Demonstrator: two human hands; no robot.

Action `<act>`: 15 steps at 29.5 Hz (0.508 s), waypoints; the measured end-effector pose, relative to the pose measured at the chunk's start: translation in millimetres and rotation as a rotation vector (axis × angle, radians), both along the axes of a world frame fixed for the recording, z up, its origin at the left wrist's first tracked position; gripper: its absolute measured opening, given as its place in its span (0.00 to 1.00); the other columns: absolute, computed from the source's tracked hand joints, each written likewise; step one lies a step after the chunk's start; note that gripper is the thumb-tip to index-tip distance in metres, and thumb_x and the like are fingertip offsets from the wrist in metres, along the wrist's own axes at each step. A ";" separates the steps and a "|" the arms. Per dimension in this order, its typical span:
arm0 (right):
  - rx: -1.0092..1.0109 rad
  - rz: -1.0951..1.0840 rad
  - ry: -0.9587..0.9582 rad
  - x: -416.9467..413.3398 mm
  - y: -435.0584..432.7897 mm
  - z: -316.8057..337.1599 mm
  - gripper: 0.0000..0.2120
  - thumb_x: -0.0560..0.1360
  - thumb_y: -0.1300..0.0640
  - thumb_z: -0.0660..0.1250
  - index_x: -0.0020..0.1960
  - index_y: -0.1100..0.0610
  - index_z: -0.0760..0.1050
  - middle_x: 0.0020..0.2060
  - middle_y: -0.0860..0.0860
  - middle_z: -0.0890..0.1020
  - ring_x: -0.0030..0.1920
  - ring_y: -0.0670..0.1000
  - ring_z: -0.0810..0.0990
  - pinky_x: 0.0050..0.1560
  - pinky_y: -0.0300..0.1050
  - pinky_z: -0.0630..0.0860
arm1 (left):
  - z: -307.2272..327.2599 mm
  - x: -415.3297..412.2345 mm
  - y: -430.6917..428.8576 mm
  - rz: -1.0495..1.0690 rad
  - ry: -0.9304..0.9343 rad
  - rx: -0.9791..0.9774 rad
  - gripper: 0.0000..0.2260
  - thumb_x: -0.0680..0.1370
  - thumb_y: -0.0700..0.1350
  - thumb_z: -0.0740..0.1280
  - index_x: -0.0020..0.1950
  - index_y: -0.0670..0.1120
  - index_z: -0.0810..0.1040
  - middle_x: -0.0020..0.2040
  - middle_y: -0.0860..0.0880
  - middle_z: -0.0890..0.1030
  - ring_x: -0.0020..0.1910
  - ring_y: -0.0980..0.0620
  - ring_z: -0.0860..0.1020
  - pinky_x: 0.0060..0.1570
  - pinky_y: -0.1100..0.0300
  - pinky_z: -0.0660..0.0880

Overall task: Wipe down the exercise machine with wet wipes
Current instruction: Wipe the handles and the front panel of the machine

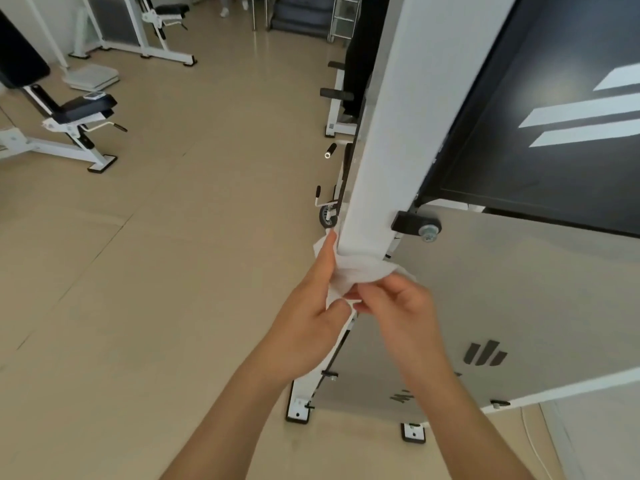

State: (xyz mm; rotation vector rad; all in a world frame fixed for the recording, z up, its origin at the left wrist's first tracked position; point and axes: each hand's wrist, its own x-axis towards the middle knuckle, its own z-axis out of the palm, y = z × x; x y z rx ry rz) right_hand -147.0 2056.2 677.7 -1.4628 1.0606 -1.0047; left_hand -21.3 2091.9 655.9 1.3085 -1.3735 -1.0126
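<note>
The exercise machine fills the right side: a white upright post (375, 133), a dark panel (540, 109) with white stripes, and a light grey lower cover (512, 289). A crumpled white wet wipe (356, 271) is pressed against the post just below the dark panel's corner bracket. My left hand (308, 323) grips the wipe from the left, its fingers running up the post's left edge. My right hand (405, 310) pinches the wipe's lower fold from the right. Both hands touch each other at the wipe.
The machine's white feet (298, 408) are bolted on the beige floor below my arms. A black-padded bench machine (74, 116) stands at the far left, another white frame (152, 32) at the back. Black handles (330, 150) stick out left of the post.
</note>
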 end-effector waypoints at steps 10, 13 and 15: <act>0.342 -0.135 0.121 -3.5 -5.2 -43.5 0.08 0.76 0.60 0.70 0.41 0.61 0.85 0.37 0.56 0.86 0.44 0.58 0.85 0.49 0.51 0.80 | -48.4 -17.9 -16.5 0.515 -0.066 -0.135 0.20 0.75 0.40 0.70 0.66 0.52 0.77 0.55 0.56 0.82 0.53 0.57 0.80 0.54 0.63 0.75; 0.484 -0.189 0.141 -14.8 -3.9 -57.2 0.06 0.74 0.63 0.70 0.40 0.62 0.84 0.39 0.58 0.86 0.46 0.58 0.85 0.50 0.47 0.80 | -80.2 -8.8 -3.7 0.529 -0.371 -0.037 0.10 0.74 0.41 0.72 0.55 0.46 0.82 0.43 0.56 0.81 0.39 0.58 0.76 0.42 0.70 0.71; 0.486 -0.188 0.083 -15.3 -3.4 -46.1 0.07 0.74 0.63 0.68 0.42 0.63 0.84 0.40 0.58 0.86 0.45 0.56 0.85 0.50 0.45 0.80 | -73.8 -3.5 0.6 0.544 -0.417 -0.117 0.09 0.73 0.38 0.72 0.52 0.47 0.81 0.45 0.54 0.82 0.39 0.57 0.75 0.42 0.66 0.73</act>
